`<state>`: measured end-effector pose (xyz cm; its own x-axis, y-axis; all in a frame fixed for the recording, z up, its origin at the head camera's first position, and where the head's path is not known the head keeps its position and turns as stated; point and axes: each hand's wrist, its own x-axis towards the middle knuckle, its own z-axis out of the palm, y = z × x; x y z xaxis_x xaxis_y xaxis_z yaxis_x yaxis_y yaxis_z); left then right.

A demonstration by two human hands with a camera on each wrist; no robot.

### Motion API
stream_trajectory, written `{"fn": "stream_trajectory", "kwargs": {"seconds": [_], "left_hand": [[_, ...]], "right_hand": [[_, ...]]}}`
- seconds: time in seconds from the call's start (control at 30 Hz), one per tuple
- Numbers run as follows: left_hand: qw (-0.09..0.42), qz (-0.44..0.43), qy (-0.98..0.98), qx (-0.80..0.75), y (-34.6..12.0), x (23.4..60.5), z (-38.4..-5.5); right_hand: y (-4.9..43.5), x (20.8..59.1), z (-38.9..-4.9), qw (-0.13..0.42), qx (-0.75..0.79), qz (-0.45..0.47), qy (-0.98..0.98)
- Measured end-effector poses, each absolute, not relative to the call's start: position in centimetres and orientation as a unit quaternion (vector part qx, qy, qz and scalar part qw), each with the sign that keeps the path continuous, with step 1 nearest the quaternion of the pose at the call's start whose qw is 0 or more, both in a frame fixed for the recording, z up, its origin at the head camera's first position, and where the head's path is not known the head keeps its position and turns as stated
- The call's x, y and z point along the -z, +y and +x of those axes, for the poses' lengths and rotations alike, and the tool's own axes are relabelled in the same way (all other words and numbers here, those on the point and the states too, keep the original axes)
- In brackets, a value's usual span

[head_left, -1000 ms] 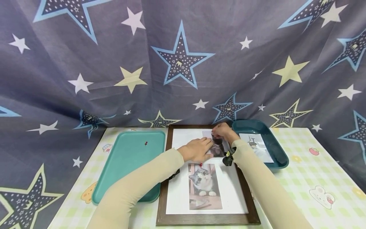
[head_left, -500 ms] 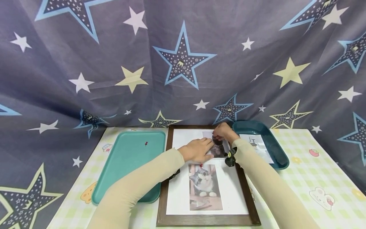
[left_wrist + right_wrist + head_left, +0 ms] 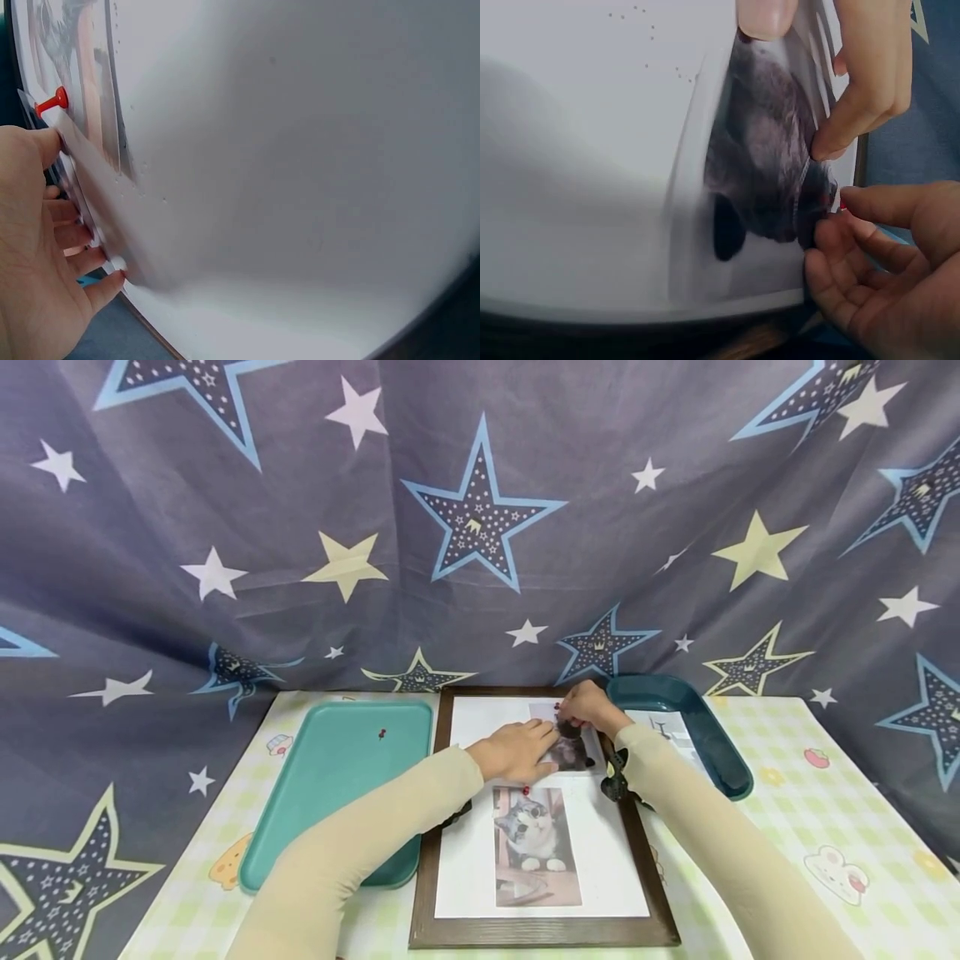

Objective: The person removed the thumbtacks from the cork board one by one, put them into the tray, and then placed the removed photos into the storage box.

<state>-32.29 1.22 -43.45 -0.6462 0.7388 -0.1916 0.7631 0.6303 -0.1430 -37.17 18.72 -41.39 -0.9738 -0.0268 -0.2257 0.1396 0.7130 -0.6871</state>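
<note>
Photo (image 3: 573, 753) near top edge of board (image 3: 609, 864), left hand (image 3: 517, 752) on it, fingers apart, right hand (image 3: 588, 703) pinching red pin (image 3: 557, 705).

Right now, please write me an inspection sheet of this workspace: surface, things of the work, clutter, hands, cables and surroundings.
Surface: checked tablecloth.
Work things: framed white board; cat picture, with lower red pin near its top edge; dark picture farther up.
Clutter: green tray at left, with another pin; dark tray at right, with a partly hidden third picture.
Left hand: rests on the dark picture.
Right hand: pinches upper red pin at the dark picture.
Cables: nothing seen.
Surroundings: star-patterned curtain behind.
</note>
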Motion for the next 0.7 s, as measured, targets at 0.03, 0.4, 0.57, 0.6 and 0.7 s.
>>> {"fn": "stream_trajectory", "kwargs": {"seconds": [0.03, 0.4, 0.57, 0.6, 0.7], "left_hand": [[0.059, 0.416, 0.901, 0.106, 1.19, 43.49, -32.28], [0.058, 0.416, 0.901, 0.107, 1.14, 43.69, -32.38], [0.055, 0.417, 0.902, 0.098, 1.16, 43.78, -32.45], [0.055, 0.417, 0.902, 0.096, 1.16, 43.78, -32.45], [0.057, 0.417, 0.902, 0.092, 1.17, 43.75, -32.48]], "right_hand": [[18.69, 41.48, -37.16, 0.105, 0.382, 0.029, 0.918], [18.91, 42.03, -37.5, 0.087, 0.427, 0.036, 0.899], [19.02, 42.01, -37.4, 0.091, 0.426, 0.032, 0.899], [19.05, 41.96, -37.36, 0.092, 0.423, 0.031, 0.901], [19.08, 41.74, -37.19, 0.095, 0.41, 0.032, 0.907]]}}
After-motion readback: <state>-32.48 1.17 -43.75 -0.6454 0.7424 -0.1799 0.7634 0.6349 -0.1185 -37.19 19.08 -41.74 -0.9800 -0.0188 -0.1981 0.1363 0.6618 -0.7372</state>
